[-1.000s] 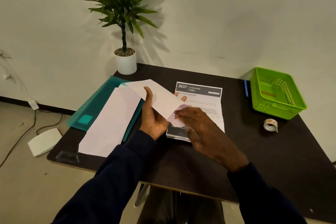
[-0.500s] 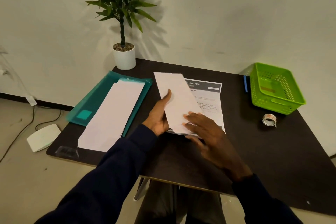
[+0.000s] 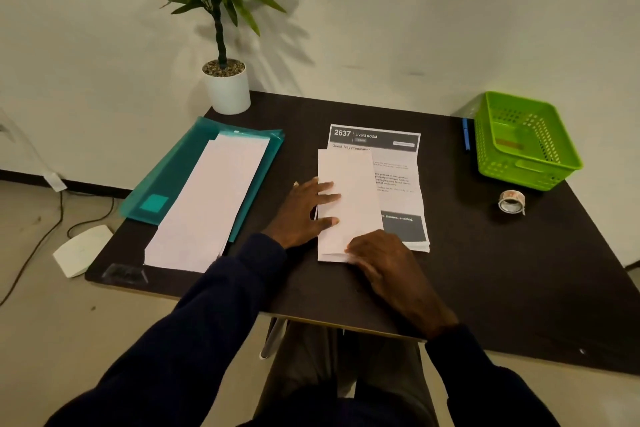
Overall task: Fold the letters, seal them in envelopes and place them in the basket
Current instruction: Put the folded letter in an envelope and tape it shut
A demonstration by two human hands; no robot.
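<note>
**On the dark bench [image 3: 485,270], a letter comes down for its crease**

Against the pale wall, with the potted plant [image 3: 227,87] at the far corner, the folded letter [image 3: 349,191] now lies flat on the stack of printed letters [image 3: 398,156], its long edges square with the stack. A second ago I held it up off the bench in both hands. Half a second ago it was on its way down, skewed.

My left hand [image 3: 304,211] is released and flat, straight fingers pressing the letter's left edge. My right hand [image 3: 377,260] sits at the near end, fingertips on the bottom edge. Seen from behind the knuckles, I cannot tell whether it pinches the paper or only presses it.

I read this as the creasing stage: the fold is made and is being flattened. Nothing is sealed yet.

The white pile [image 3: 207,204] on the teal folder [image 3: 173,177] to my left, envelopes by the look of it, has not been disturbed. The roll of tape [image 3: 512,202] lies where it did, just in front of the green basket [image 3: 530,170] at the far right corner, well apart from my hands.
</note>
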